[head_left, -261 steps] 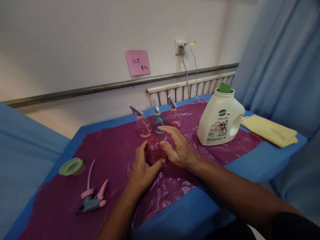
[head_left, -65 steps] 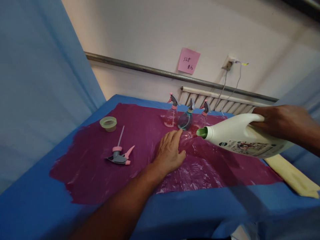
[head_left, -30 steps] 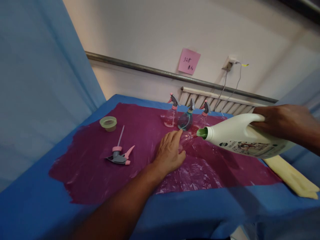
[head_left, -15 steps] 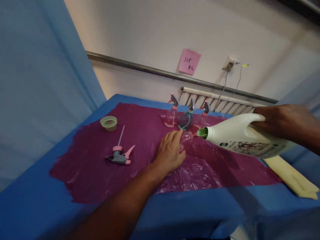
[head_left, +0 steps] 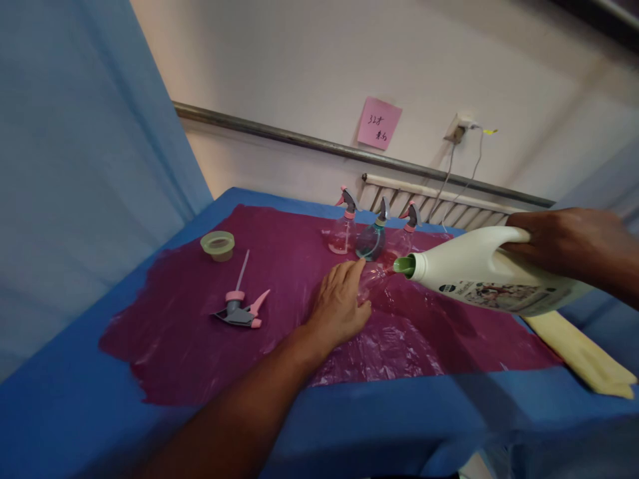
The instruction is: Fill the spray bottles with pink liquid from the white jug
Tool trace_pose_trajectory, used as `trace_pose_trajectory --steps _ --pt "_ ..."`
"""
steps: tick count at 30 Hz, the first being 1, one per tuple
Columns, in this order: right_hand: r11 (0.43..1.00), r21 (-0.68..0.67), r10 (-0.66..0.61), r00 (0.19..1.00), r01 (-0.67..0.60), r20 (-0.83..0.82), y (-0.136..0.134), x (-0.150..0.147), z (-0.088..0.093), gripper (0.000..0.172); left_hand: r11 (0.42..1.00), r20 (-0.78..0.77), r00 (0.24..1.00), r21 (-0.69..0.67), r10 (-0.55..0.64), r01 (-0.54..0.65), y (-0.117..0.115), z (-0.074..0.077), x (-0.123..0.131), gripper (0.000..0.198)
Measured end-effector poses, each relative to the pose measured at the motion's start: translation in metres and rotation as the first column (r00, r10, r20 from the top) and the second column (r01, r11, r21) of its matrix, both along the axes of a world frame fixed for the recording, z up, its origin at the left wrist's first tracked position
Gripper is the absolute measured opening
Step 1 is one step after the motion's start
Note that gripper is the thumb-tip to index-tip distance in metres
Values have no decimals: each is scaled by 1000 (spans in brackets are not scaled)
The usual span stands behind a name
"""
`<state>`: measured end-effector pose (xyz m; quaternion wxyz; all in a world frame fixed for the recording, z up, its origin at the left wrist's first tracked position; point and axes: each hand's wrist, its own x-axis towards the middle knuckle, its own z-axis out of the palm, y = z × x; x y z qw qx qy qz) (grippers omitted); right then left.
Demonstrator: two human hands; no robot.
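My left hand (head_left: 340, 299) is wrapped round a clear pinkish spray bottle without its head (head_left: 372, 276), which leans toward the jug. My right hand (head_left: 554, 239) grips the handle of a large cream-coloured jug (head_left: 479, 266) with a printed label. The jug lies tipped to the left, its green spout (head_left: 404, 266) at the mouth of the bottle; whether liquid is flowing I cannot tell. A loose grey and pink spray head (head_left: 237, 313) with its tube rests on the plastic sheet to the left. My left fingertips are partly hidden behind the bottle.
Behind the bottle stand a pink spray bottle (head_left: 342, 233), a teal one (head_left: 372, 239) and another pink one (head_left: 403, 239). A small green-rimmed tub (head_left: 218, 246) sits at the left. Purple plastic sheeting (head_left: 184, 346) covers the blue table (head_left: 399, 412). Folded yellow cloth (head_left: 582, 352) lies at right.
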<state>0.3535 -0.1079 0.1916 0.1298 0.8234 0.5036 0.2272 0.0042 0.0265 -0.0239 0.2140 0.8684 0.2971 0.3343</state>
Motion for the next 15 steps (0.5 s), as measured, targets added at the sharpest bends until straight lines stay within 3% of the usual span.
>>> trace_pose_trajectory --steps 15 --pt "1000 -15 14 1000 -14 21 0 -2 3 41 1000 14 1000 -4 -6 6 0 0 -1 83"
